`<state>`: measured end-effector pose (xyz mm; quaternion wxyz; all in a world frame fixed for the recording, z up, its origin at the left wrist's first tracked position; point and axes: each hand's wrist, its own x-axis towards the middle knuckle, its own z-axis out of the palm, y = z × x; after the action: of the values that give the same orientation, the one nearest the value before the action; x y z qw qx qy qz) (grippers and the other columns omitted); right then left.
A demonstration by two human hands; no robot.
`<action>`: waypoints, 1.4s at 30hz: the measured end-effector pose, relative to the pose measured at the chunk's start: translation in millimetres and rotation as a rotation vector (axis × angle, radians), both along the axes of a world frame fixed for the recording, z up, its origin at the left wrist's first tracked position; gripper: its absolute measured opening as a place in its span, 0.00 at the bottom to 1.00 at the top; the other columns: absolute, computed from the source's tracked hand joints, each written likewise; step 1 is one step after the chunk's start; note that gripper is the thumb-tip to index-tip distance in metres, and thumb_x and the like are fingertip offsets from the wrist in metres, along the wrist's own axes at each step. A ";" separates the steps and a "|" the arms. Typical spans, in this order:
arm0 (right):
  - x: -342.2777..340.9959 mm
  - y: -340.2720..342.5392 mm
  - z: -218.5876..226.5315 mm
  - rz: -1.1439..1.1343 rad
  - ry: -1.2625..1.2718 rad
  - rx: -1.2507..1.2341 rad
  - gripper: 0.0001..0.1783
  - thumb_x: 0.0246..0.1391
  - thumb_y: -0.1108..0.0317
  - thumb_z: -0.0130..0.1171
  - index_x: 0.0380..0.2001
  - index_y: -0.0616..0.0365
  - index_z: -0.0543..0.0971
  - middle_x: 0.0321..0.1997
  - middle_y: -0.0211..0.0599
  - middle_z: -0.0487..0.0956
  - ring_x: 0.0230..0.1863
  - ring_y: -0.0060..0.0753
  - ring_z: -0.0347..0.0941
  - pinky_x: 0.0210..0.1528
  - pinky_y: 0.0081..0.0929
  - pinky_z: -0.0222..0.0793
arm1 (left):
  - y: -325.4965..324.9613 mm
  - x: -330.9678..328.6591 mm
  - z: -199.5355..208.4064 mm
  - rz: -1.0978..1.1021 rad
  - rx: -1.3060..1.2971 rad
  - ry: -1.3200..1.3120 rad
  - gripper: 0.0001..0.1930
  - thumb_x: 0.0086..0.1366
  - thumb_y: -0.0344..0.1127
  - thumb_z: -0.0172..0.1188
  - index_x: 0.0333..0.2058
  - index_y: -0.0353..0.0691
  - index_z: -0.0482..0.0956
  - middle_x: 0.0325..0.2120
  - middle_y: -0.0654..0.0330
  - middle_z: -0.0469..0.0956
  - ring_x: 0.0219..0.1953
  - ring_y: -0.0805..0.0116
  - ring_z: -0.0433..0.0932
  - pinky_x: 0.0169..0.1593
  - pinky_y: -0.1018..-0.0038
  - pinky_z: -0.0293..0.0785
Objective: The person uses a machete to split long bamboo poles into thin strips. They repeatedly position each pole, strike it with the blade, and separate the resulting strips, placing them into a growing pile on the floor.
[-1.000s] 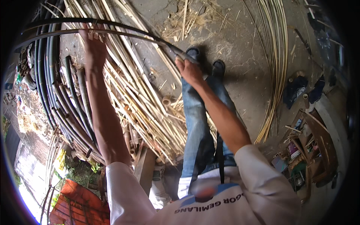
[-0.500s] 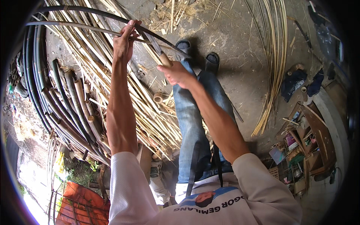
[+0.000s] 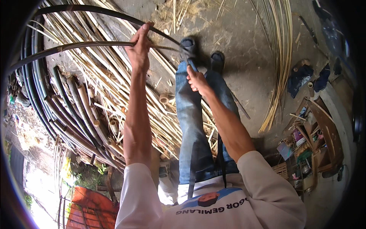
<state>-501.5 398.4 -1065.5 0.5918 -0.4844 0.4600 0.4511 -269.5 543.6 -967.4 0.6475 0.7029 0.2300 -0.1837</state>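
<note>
A long dark bamboo pole (image 3: 110, 14), split lengthwise, arcs in from the upper left. Its second split strip (image 3: 87, 44) bends away below it, leaving a wide gap at the left. My left hand (image 3: 139, 51) is closed round the lower strip, with fingers up against the dark upper one. Both lengths run close together near my shoes. There the blade of a knife (image 3: 186, 58) meets the bamboo end, slightly blurred. My right hand (image 3: 198, 81) is wrapped round the knife's handle, which is mostly hidden by the fingers.
Pale split bamboo strips (image 3: 110, 86) cover the floor at left, beside dark bamboo poles (image 3: 82, 103). Another bundle of thin strips (image 3: 281, 57) lies at right. A wooden shelf with odds and ends (image 3: 324, 149) stands at lower right. My shoes (image 3: 217, 59) are just beyond the knife.
My left hand has shifted right and slightly down along the bamboo. The lower strip has swung down, widening the gap at left. My right hand and the knife have moved right.
</note>
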 end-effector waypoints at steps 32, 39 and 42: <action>152.9 -196.5 132.3 0.767 -0.656 -0.422 0.20 0.57 0.57 0.62 0.43 0.63 0.75 0.27 0.51 0.79 0.28 0.48 0.78 0.32 0.43 0.72 | -110.4 103.1 9.7 -0.244 -0.206 -0.039 0.22 0.65 0.52 0.61 0.39 0.33 0.80 0.39 0.52 0.82 0.39 0.64 0.77 0.55 0.60 0.70; 141.2 -228.5 108.8 0.907 -0.742 -0.460 0.14 0.58 0.64 0.60 0.40 0.65 0.74 0.31 0.53 0.80 0.32 0.51 0.78 0.35 0.44 0.72 | -164.8 91.1 36.0 -0.240 -0.243 -0.081 0.16 0.68 0.47 0.59 0.37 0.39 0.82 0.14 0.78 0.55 0.15 0.82 0.52 0.21 0.80 0.47; 18.4 -229.5 5.0 1.061 -0.559 -0.538 0.15 0.58 0.65 0.57 0.45 0.62 0.76 0.40 0.54 0.81 0.42 0.54 0.79 0.44 0.45 0.74 | -189.4 87.5 34.6 -0.253 -0.154 -0.076 0.19 0.66 0.51 0.61 0.39 0.39 0.82 0.14 0.76 0.60 0.15 0.83 0.52 0.19 0.82 0.46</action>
<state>-483.1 168.9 -1060.5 0.2445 -0.8755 0.0845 0.4081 -182.0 354.1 -932.7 0.6795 0.6809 0.0998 -0.2542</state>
